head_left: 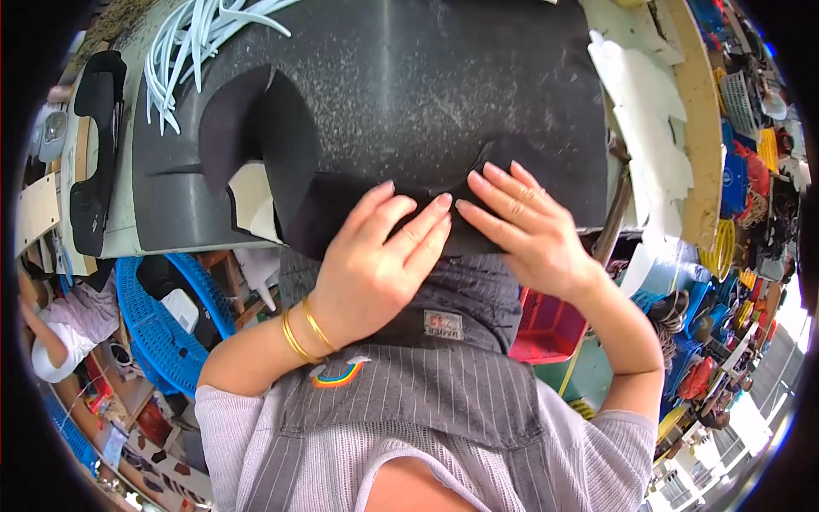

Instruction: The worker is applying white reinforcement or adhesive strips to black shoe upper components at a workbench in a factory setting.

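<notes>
A curved black piece of thin sheet material lies on a dark, dusty mat on the table in front of me. Its left part arches round a pale patch, and its lower part runs beneath my hands to the right. My left hand rests on the piece near the table's front edge, fingers stretched forward and a little bent. Beside it, my right hand lies flat with fingers extended, the fingertips close to those of the left. Both thumbs are hard to make out. Neither hand grips anything visible.
Pale blue strips hang in a bundle at the far left. Another black cut piece lies by the left edge. White scalloped sheets stand at the right. Below the table are a blue basket and a red crate.
</notes>
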`<state>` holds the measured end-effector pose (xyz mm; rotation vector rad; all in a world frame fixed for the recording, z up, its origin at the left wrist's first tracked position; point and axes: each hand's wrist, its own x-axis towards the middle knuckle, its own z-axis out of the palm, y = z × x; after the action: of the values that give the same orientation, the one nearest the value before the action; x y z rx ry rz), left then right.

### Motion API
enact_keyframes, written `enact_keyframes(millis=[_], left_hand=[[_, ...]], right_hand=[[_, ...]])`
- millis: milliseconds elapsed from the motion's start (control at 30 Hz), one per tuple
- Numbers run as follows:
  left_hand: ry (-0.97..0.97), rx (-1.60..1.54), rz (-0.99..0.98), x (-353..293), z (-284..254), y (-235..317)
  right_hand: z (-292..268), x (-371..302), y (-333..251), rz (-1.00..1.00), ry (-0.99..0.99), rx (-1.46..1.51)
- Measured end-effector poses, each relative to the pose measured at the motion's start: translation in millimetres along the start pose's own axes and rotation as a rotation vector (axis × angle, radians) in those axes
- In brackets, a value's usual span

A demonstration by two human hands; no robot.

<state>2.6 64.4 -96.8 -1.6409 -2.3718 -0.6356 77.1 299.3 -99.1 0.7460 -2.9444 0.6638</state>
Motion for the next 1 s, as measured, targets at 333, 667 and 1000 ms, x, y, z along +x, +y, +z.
enact_keyframes(millis=[333,667,1000], left_hand=[[-0.257,-0.278,0.054,-19,-27,-40],[-0.118,-0.287,-0.329,-19,-19,-3],[0.077,0.009,-0.228,-83,-70,-59]], right_hand=[[-7,1,-6,0.025,-0.164,-0.039],[-2,79,-56,-0.183,0.134,0.306],[46,102,-84,-0.14,0.166,-0.302]])
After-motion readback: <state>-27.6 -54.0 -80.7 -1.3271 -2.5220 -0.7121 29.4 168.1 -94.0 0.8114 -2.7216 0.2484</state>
